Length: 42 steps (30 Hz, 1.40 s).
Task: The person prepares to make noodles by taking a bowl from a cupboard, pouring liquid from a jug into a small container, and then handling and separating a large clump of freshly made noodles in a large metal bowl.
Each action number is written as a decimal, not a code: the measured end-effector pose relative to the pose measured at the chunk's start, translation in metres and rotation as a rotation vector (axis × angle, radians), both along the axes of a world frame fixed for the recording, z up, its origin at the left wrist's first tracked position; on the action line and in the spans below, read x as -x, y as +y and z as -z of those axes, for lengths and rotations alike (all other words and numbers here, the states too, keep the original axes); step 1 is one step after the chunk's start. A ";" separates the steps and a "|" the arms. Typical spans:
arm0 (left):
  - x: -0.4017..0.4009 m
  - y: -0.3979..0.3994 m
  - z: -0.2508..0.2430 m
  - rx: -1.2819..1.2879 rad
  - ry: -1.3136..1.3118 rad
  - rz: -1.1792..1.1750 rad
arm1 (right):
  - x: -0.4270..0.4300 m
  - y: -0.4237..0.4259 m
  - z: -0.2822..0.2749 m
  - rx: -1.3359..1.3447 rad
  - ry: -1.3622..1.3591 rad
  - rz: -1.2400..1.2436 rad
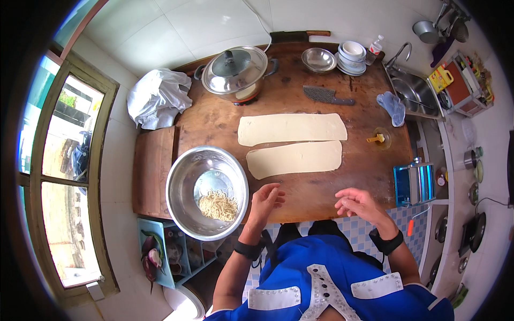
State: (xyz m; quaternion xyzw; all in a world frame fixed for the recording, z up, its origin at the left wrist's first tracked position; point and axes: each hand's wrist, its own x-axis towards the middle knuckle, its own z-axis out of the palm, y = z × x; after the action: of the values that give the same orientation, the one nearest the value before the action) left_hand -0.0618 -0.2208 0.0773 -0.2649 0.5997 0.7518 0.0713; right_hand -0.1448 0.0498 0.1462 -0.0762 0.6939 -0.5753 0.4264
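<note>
Two long flat sheets of dough lie side by side on the wooden table, the farther sheet [292, 128] and the nearer sheet [295, 158]. My left hand [266, 202] is empty with bent fingers, just below the nearer sheet and right of a large steel bowl [180, 192]. Cut noodles [219, 205] rest in a heap in that bowl. My right hand [357, 204] is also empty, fingers apart and curled a little, near the table's front edge. Beyond the dough lies a cleaver [329, 95]. To the right, a yellow brush [376, 138] rests in a small glass dish [386, 140].
A lidded steel pot [235, 72], a steel bowl [319, 59] and stacked dishes [352, 58] stand at the back. A pasta machine [415, 183] is at the right edge, a blue cloth [391, 107] near the sink [417, 94]. White cloth [158, 98] lies back left.
</note>
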 end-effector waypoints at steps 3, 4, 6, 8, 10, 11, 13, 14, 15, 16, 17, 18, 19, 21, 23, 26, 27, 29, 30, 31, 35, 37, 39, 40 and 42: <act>0.002 -0.009 -0.003 -0.058 0.027 -0.004 | 0.018 -0.022 0.000 0.016 0.053 -0.104; 0.003 -0.009 -0.009 -0.056 0.023 0.001 | 0.024 -0.027 0.000 0.039 0.084 -0.149; 0.005 -0.010 -0.014 -0.065 0.031 -0.012 | 0.039 -0.036 -0.004 0.054 0.083 -0.161; 0.001 -0.008 -0.016 -0.071 0.037 -0.031 | 0.055 -0.044 -0.009 0.065 0.097 -0.194; 0.001 -0.010 -0.018 -0.040 0.030 -0.077 | 0.070 -0.048 -0.005 0.084 0.113 -0.192; 0.001 -0.010 -0.020 -0.031 0.034 -0.086 | 0.077 -0.050 -0.003 0.093 0.120 -0.181; -0.003 -0.011 -0.027 -0.049 -0.044 -0.126 | 0.088 -0.054 -0.003 0.104 0.104 -0.195; -0.003 -0.014 -0.029 -0.052 -0.043 -0.149 | 0.094 -0.058 -0.002 0.104 0.088 -0.197; -0.006 -0.016 -0.028 -0.056 -0.051 -0.162 | 0.098 -0.060 -0.002 0.101 0.078 -0.210; -0.009 -0.020 -0.025 -0.082 -0.031 -0.199 | 0.104 -0.063 0.000 0.104 0.097 -0.222; -0.012 -0.025 -0.024 -0.109 -0.012 -0.234 | 0.109 -0.067 0.000 0.105 0.115 -0.233; -0.012 -0.030 -0.025 -0.109 -0.013 -0.263 | 0.115 -0.073 -0.002 0.095 0.114 -0.236; -0.012 -0.035 -0.028 -0.089 -0.002 -0.275 | 0.119 -0.079 -0.006 0.083 0.106 -0.245; -0.011 -0.047 -0.032 -0.092 -0.009 -0.301 | 0.126 -0.093 -0.015 0.053 0.125 -0.222; -0.012 -0.062 -0.031 -0.118 -0.001 -0.313 | 0.132 -0.109 -0.018 0.033 0.128 -0.235; -0.014 -0.081 -0.034 -0.133 0.016 -0.298 | 0.145 -0.129 -0.027 0.015 0.147 -0.233; -0.016 -0.088 -0.035 -0.119 0.016 -0.276 | 0.149 -0.136 -0.033 0.002 0.146 -0.234; -0.021 -0.102 -0.036 -0.127 0.011 -0.271 | 0.160 -0.150 -0.043 -0.046 0.194 -0.253; -0.025 -0.108 -0.037 -0.114 0.001 -0.283 | 0.165 -0.157 -0.045 -0.045 0.223 -0.255; -0.029 -0.113 -0.036 -0.100 -0.008 -0.295 | 0.170 -0.165 -0.047 -0.053 0.222 -0.256; -0.034 -0.135 -0.032 -0.128 -0.007 -0.318 | 0.188 -0.203 -0.054 -0.128 0.306 -0.292; -0.036 -0.145 -0.030 -0.151 -0.005 -0.350 | 0.194 -0.222 -0.051 -0.118 0.283 -0.276; -0.037 -0.155 -0.034 -0.138 -0.011 -0.375 | 0.199 -0.240 -0.045 -0.095 0.297 -0.299; -0.040 -0.160 -0.035 -0.139 0.002 -0.394 | 0.200 -0.249 -0.041 -0.079 0.287 -0.301; -0.054 -0.170 -0.043 -0.106 0.017 -0.433 | 0.194 -0.271 -0.039 -0.023 0.290 -0.321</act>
State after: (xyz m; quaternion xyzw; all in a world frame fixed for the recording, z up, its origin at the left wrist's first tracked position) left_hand -0.0082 -0.3912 0.1202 -0.3770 0.4891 0.7821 -0.0831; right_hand -0.3387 -0.2212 0.1857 -0.2628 0.7334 -0.4749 0.4093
